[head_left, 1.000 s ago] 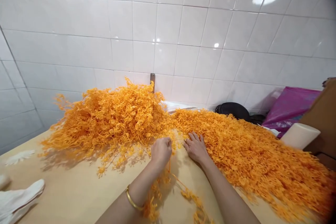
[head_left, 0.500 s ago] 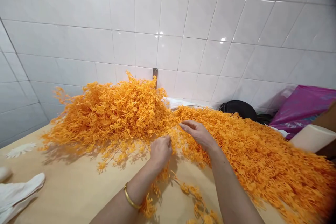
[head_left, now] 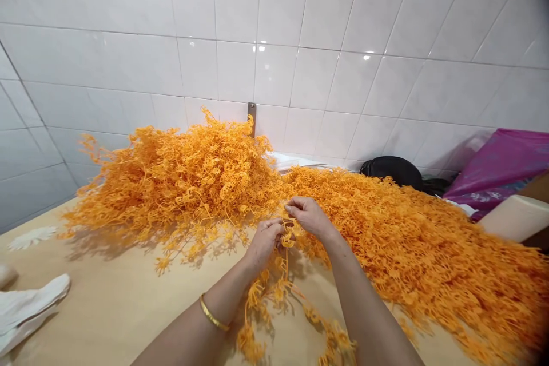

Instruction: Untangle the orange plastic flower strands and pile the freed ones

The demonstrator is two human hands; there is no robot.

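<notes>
Between my hands is an orange plastic flower sprig, whose thin stems and small spidery blossoms hang down and trail onto the table. My left hand, below a gold bangle, is closed round its upper part. My right hand pinches the sprig's top end between thumb and fingers, just right of and above the left. Behind them stands a tall heap of the same orange sprigs on the left. A wider, flatter pile spreads along the right.
The pale wooden table meets a white tiled wall. At left lie a white glove and a white flower-shaped piece. Back right are a black round case, a purple bag and a cream roll.
My right hand has moved left and closed its fingers on the sprig's top end. The left hand has turned slightly, and more of the sprig shows between the hands.
</notes>
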